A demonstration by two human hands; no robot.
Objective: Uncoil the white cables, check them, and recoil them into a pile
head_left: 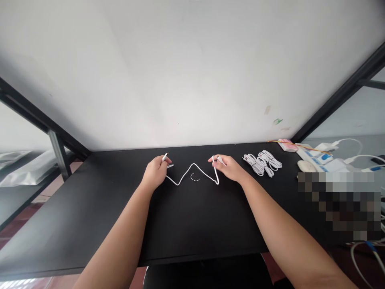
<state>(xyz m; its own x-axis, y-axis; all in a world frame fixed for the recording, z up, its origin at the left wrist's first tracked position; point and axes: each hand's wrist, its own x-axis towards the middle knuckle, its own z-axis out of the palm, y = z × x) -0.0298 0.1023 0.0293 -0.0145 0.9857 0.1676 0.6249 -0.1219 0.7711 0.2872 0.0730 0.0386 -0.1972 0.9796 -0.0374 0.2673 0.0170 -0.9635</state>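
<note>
A white charging cable [194,165] runs in a zigzag between my two hands, over the black tabletop. My left hand [155,171] is closed on one end, and a white plug with a metal tip sticks up from its fingers. A short bent length of the cable shows beside that thumb. My right hand [227,165] pinches the other end, where a white connector lies along the fingers. Below this hand the cable makes a sharp bend. A thin curved white twist tie [195,177] lies on the table between the hands.
Several bundled white cables [262,162] lie right of my right hand. Farther right are a power strip [313,157] with plugged-in chargers, a pink-and-white box [287,145] and a white computer mouse [306,166]. A white wall [186,80] stands behind the black table [105,208].
</note>
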